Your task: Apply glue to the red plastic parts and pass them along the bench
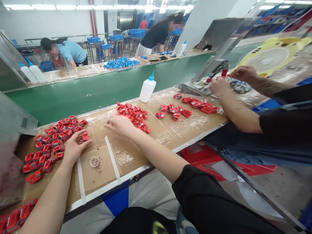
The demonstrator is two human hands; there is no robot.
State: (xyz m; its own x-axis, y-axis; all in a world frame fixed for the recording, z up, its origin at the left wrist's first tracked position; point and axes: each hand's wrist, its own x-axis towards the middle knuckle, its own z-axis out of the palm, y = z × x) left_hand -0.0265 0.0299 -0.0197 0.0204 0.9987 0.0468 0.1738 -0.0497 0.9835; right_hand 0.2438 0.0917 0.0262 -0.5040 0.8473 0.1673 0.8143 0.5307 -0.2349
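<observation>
My left hand point(74, 148) is closed on a red plastic part point(85, 136) with a grey band, held just over the table at the edge of a group of similar red parts point(57, 142). My right hand point(120, 126) is in the air to the right, slightly blurred, its fingers drawn together; whatever may be between them is hidden. Beside it lies a heap of smaller red pieces point(134, 113). Between my forearms a small round cup point(94, 161) stands on a cardboard sheet point(104, 175) with white tape strips.
A white bottle with a blue nozzle point(147, 87) stands behind the heap. More red parts point(173, 110) lie to the right, near a co-worker's hands point(220, 86) at a bench press point(216, 65). A green conveyor belt point(102, 94) runs behind; two people work across it.
</observation>
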